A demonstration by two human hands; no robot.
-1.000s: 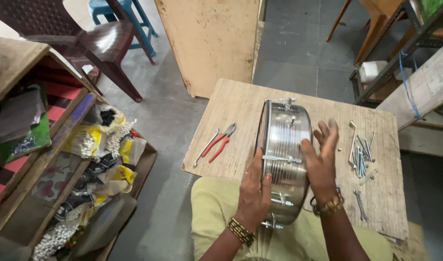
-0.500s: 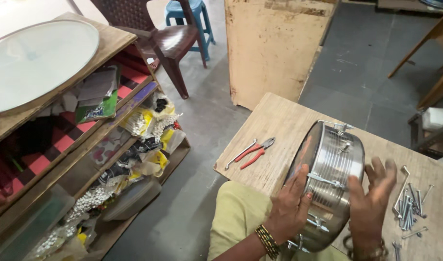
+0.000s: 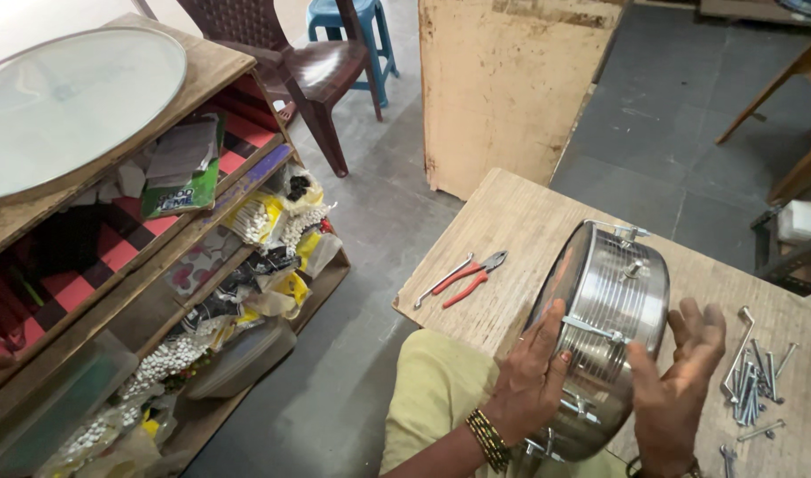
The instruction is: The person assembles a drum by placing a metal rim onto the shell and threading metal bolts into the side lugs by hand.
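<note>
Head view. A shiny metal drum shell (image 3: 604, 327) with ribbed sides and tension brackets stands on its edge at the near side of a wooden table (image 3: 520, 230), at about 4 o'clock in the frame, its lower rim toward the person's lap. The left hand (image 3: 529, 381) lies flat against the shell's left face, fingers (image 3: 551, 327) extended together and pressed on the metal; a beaded bracelet (image 3: 488, 438) circles the wrist. The right hand (image 3: 675, 385) is at the shell's right side, fingers (image 3: 706, 323) spread and slightly curled, the thumb resting near a bracket; whether the palm touches the metal cannot be told. Neither hand pinches anything.

On the table, at 9 o'clock from the shell and apart from it, lie red-handled pliers (image 3: 472, 276) with a thin metal rod (image 3: 441, 283) just beside them. At 3 o'clock from the shell, near the right hand, lies a heap of long metal bolts and hooks (image 3: 755, 381).

At 9 o'clock in the frame stands an open wooden shelf unit (image 3: 202, 248) holding packets and bags of small parts; a round pale drumhead (image 3: 69, 97) rests on its top. At 12 o'clock are a dark plastic chair (image 3: 290, 71), a blue stool (image 3: 352, 26) and a worn plywood panel (image 3: 511, 80) on the grey tiled floor (image 3: 671, 168).
</note>
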